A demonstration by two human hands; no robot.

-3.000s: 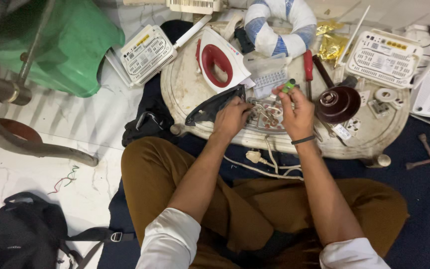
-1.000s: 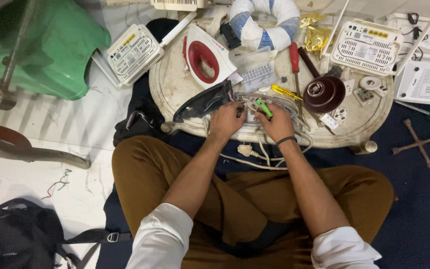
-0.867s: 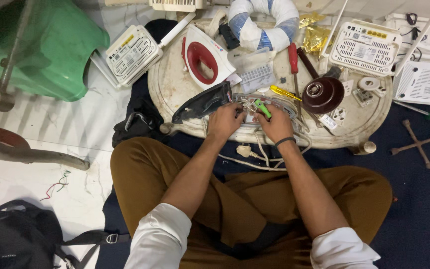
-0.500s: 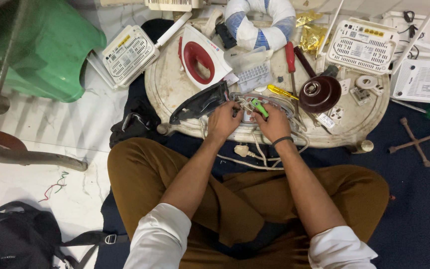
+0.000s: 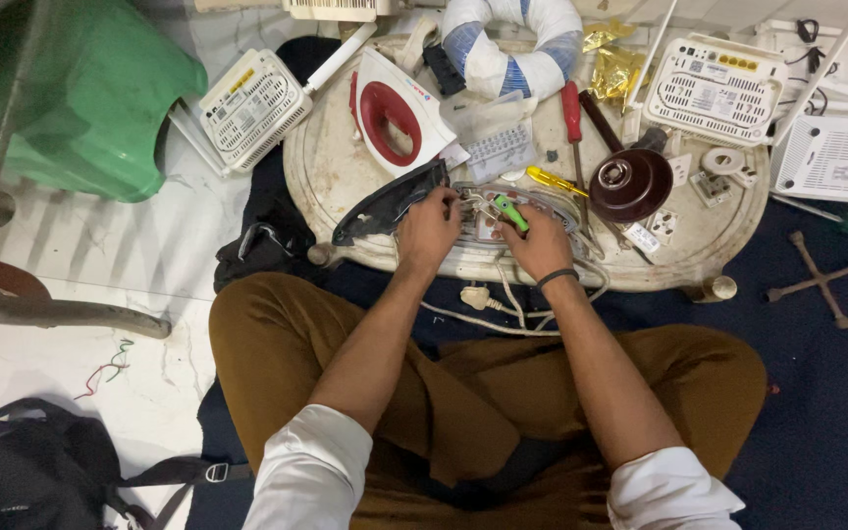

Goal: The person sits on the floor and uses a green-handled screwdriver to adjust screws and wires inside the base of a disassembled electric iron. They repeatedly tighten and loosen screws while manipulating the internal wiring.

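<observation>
Both hands have drawn together since three seconds ago, when the right hand was raised further out over the tray. Now the left hand (image 5: 431,228) and right hand (image 5: 540,243) rest side by side at the near edge of a round, worn tray (image 5: 326,182). The right hand grasps a small green tool (image 5: 510,212), its tip pointing far-left towards the left hand. The left hand's fingers are curled on a tangle of white wires (image 5: 478,204) above an opened iron base (image 5: 503,221); exactly what they pinch cannot be told. A black soleplate (image 5: 380,206) lies just left of the left hand. A red-and-white iron shell (image 5: 395,110) sits further out, and a brown disc (image 5: 630,184) lies right.
</observation>
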